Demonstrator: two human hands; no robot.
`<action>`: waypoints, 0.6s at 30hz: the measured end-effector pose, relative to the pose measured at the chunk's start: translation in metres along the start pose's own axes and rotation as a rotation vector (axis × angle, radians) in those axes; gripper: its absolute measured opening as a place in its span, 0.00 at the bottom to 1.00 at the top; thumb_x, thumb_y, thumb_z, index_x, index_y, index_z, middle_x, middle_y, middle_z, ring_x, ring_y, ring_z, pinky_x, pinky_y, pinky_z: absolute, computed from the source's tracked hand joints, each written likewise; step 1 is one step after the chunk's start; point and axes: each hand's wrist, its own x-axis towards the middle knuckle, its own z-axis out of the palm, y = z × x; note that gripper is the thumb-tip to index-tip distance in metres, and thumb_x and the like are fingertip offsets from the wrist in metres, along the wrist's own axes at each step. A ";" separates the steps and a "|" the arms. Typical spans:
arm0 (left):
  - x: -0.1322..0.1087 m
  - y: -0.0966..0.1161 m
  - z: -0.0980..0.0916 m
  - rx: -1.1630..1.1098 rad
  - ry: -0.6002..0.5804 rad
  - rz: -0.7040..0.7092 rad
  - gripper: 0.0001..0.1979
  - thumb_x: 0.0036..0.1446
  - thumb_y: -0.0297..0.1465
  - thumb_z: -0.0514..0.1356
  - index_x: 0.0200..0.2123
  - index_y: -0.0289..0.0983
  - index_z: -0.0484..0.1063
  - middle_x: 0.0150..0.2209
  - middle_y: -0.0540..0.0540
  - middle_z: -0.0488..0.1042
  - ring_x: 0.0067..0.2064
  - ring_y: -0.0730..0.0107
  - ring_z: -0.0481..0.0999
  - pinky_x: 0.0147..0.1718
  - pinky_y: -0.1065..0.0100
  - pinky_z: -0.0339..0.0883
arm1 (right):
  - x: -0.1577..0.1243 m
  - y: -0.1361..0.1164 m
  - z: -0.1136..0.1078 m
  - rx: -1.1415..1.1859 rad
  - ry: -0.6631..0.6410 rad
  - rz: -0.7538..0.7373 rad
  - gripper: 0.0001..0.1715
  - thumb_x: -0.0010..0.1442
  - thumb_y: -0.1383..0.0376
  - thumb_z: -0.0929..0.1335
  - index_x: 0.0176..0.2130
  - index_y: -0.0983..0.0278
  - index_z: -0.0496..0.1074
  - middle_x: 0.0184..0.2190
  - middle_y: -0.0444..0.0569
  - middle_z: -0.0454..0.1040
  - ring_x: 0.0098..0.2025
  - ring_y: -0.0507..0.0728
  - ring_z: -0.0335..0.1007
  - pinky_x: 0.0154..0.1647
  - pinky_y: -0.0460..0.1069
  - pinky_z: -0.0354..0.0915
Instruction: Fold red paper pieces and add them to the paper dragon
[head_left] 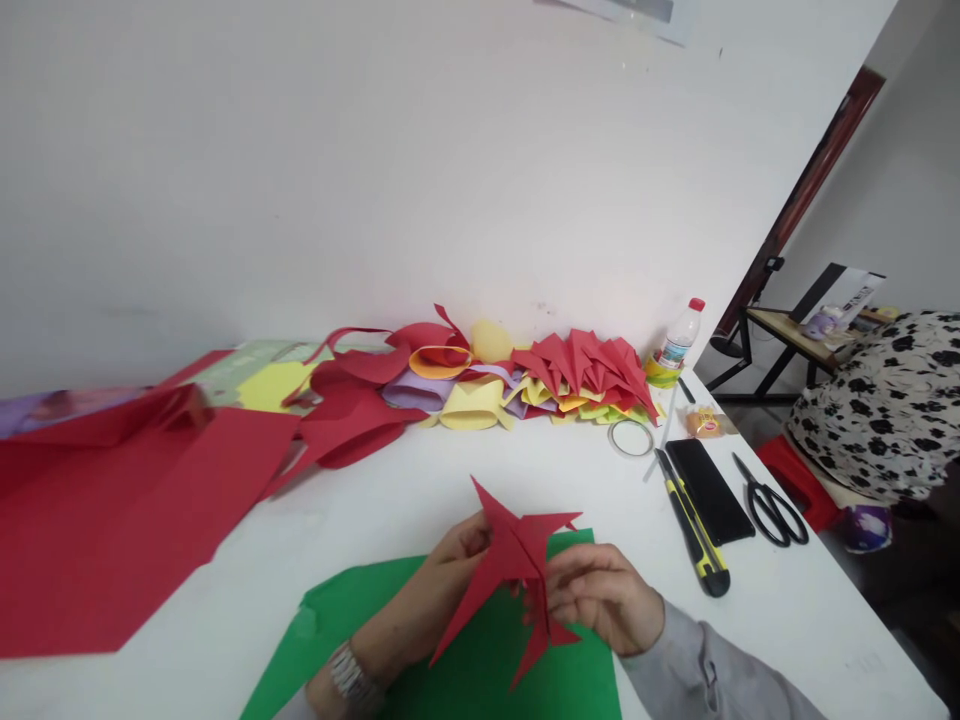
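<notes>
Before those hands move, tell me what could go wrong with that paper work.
The folded red paper has thin points; the left hand grips it and the right hand is at its edge, so a point might bend or tear. The green sheet beneath could crease if pressed. The utility knife lies to the right, where a sweeping sleeve might knock it.

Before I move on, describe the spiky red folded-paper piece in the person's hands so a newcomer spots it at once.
On the white table, find the green paper sheet at the bottom. Over it, between the left hand and right hand, is the spiky red folded-paper piece. Unlike the red pointed papers bunched near the white wall, it is being held.
</notes>
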 end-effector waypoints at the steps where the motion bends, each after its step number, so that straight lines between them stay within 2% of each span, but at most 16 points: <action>1: -0.001 0.000 0.001 -0.010 -0.027 -0.015 0.11 0.40 0.29 0.72 0.31 0.36 0.80 0.24 0.46 0.79 0.24 0.68 0.75 0.26 0.70 0.68 | 0.000 0.002 0.000 0.003 0.014 0.022 0.15 0.45 0.65 0.77 0.34 0.70 0.78 0.27 0.52 0.80 0.29 0.55 0.78 0.32 0.47 0.68; 5: -0.002 -0.005 0.004 -0.052 -0.106 -0.074 0.09 0.43 0.29 0.71 0.31 0.35 0.80 0.23 0.45 0.79 0.22 0.69 0.75 0.24 0.70 0.69 | 0.001 0.013 0.004 0.040 0.062 0.075 0.18 0.44 0.60 0.79 0.30 0.69 0.75 0.23 0.49 0.78 0.25 0.54 0.76 0.24 0.44 0.65; 10: 0.001 -0.016 0.000 -0.062 -0.176 -0.092 0.08 0.47 0.30 0.69 0.33 0.35 0.79 0.24 0.44 0.80 0.20 0.67 0.75 0.21 0.68 0.70 | 0.001 0.022 0.012 0.097 -0.031 0.044 0.21 0.43 0.59 0.79 0.33 0.70 0.75 0.25 0.51 0.78 0.26 0.55 0.76 0.30 0.49 0.70; 12: 0.003 -0.018 -0.001 -0.073 -0.208 -0.082 0.09 0.47 0.30 0.69 0.34 0.35 0.79 0.23 0.44 0.80 0.20 0.65 0.77 0.21 0.67 0.71 | 0.002 0.022 0.013 0.120 -0.035 0.025 0.21 0.42 0.61 0.80 0.33 0.70 0.76 0.24 0.50 0.78 0.25 0.54 0.75 0.28 0.48 0.70; 15: 0.003 -0.017 -0.001 -0.074 -0.217 -0.083 0.08 0.48 0.29 0.69 0.34 0.34 0.79 0.24 0.43 0.80 0.22 0.64 0.78 0.23 0.67 0.72 | 0.002 0.021 0.012 0.131 -0.021 0.037 0.20 0.40 0.64 0.80 0.32 0.69 0.75 0.24 0.49 0.78 0.24 0.53 0.74 0.25 0.46 0.69; 18: 0.001 -0.014 0.002 -0.089 -0.191 -0.084 0.08 0.47 0.28 0.69 0.34 0.34 0.79 0.26 0.43 0.81 0.24 0.66 0.78 0.26 0.69 0.71 | 0.002 0.020 0.011 0.149 -0.009 0.038 0.19 0.38 0.65 0.81 0.30 0.69 0.75 0.25 0.48 0.78 0.23 0.51 0.73 0.23 0.45 0.67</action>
